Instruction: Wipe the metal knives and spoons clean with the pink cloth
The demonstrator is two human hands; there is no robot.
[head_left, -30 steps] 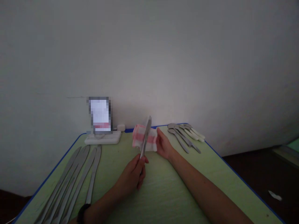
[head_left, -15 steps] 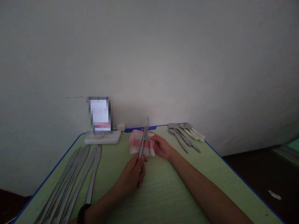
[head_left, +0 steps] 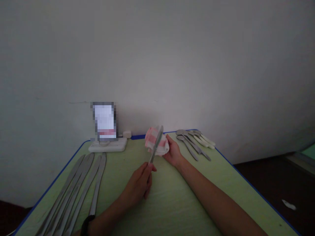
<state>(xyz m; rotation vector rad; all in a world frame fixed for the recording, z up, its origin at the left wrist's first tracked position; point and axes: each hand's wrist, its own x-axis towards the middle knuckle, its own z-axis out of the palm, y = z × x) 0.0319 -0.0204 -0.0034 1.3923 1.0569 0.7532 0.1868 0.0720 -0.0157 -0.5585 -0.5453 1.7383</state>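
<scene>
My left hand (head_left: 140, 180) is closed round the handle of a metal table knife (head_left: 157, 141), whose blade points up and away, tilted a little right. Behind the blade is a folded pink-and-white checked cloth (head_left: 150, 137), held at its right side by my right hand (head_left: 173, 152). Part of the cloth is hidden by the blade, and the fingers of my right hand are partly behind the cloth. Several more table knives (head_left: 82, 186) lie side by side on the left of the table, their lower ends cut off by the frame.
On the right lie several metal spoons (head_left: 188, 144) and some white-handled cutlery (head_left: 204, 141). At the back left a blurred lit screen (head_left: 104, 121) stands on a white base (head_left: 108, 145), beside a small white plug (head_left: 127, 134). The green table (head_left: 172, 203) has a blue edge and meets the wall.
The cloth in my right hand moved down and left across the knife, then back up and right. The knife now leans more to the right. My left hand has barely moved.
</scene>
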